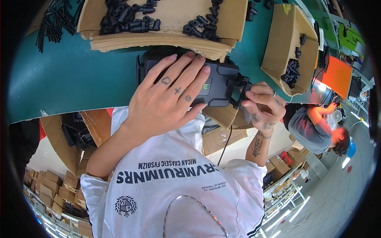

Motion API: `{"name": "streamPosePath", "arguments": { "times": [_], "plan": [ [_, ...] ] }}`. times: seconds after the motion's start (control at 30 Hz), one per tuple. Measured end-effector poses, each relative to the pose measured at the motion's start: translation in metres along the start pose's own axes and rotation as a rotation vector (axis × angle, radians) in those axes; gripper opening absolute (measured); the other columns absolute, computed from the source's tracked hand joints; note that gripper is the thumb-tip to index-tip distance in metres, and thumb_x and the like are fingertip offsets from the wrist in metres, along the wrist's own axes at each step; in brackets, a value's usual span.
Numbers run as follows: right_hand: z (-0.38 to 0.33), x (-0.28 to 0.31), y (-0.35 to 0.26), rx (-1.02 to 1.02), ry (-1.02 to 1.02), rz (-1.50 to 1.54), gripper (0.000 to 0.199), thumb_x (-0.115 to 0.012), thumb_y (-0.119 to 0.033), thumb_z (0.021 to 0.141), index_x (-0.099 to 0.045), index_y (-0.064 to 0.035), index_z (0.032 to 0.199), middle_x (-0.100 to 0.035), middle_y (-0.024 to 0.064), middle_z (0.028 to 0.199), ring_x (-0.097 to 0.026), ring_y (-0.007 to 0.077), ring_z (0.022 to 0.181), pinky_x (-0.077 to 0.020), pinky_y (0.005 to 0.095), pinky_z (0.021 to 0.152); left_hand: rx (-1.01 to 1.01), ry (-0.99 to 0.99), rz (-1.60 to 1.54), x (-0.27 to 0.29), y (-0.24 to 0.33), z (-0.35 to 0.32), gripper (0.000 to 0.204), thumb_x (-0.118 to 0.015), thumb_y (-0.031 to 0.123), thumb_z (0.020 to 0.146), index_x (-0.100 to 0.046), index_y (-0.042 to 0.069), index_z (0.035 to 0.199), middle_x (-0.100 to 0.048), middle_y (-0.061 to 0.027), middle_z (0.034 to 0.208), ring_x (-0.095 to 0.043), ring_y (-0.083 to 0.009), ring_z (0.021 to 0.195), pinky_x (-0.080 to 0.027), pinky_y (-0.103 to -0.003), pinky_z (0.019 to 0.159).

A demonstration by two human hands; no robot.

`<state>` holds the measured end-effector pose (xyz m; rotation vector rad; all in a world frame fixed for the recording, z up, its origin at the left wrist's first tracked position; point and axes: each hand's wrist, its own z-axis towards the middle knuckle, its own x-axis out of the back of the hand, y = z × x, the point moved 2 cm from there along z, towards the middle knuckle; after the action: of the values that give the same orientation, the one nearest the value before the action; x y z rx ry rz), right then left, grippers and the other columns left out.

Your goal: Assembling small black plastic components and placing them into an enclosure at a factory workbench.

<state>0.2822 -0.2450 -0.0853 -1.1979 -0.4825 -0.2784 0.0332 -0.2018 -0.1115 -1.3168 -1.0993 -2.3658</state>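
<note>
A black plastic case (223,81) with ridged edges and a small green mark lies at the near edge of the green table (75,79). My left hand (166,95) rests flat on top of it, fingers spread, covering much of its left and middle. At the case's right end, my right hand (264,104) pinches a black plastic bracket (239,89) between thumb and fingers. The bracket touches the side of the case; whether it is fastened there I cannot tell.
Just beyond the case stands an open cardboard box (158,43) with black joint fittings (137,23). Another cardboard box (274,59) holds similar parts at the right. Thin black rods (59,22) lie far left. A co-worker (311,129) is at the right.
</note>
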Motion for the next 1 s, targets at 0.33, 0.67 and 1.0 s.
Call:
{"name": "streamPosePath", "arguments": {
  "times": [0.33,0.67,1.0],
  "plan": [
    [-0.006,-0.003,0.006,-0.041,0.064,0.052,0.019,-0.078,-0.003,0.081,-0.062,0.0061,0.088,-0.068,0.0152,0.084,-0.056,0.0213,0.068,-0.0517,0.0342,0.064,0.001,0.002,0.005,0.0,0.0,0.0,0.064,-0.072,0.032,0.075,-0.058,0.003,0.13,-0.056,-0.0144,0.132,-0.054,-0.0314,0.121,-0.038,-0.047,0.105],
    [0.028,0.004,-0.024,-0.24,-0.159,-0.169,0.027,-0.076,0.016,0.063,-0.072,0.0014,0.086,-0.068,0.0116,0.079,-0.062,0.0203,0.067,-0.05,0.0282,0.06,-0.012,-0.015,0.006,0.001,-0.001,0.0,0.064,-0.072,0.032,0.076,-0.058,0.001,0.129,-0.056,-0.0143,0.132,-0.054,-0.0311,0.119,-0.038,-0.047,0.105],
    [0.01,-0.001,-0.014,-0.295,-0.017,-0.014,0.017,-0.08,0.006,0.072,-0.071,0.0027,0.087,-0.07,0.0128,0.082,-0.064,0.0181,0.071,-0.0495,0.0266,0.06,-0.138,0.058,-0.006,-0.003,0.015,0.0,0.049,-0.071,0.021,0.077,-0.062,0.01,0.124,-0.058,-0.0103,0.134,-0.055,-0.0287,0.124,-0.041,-0.047,0.106]
  ]
}}
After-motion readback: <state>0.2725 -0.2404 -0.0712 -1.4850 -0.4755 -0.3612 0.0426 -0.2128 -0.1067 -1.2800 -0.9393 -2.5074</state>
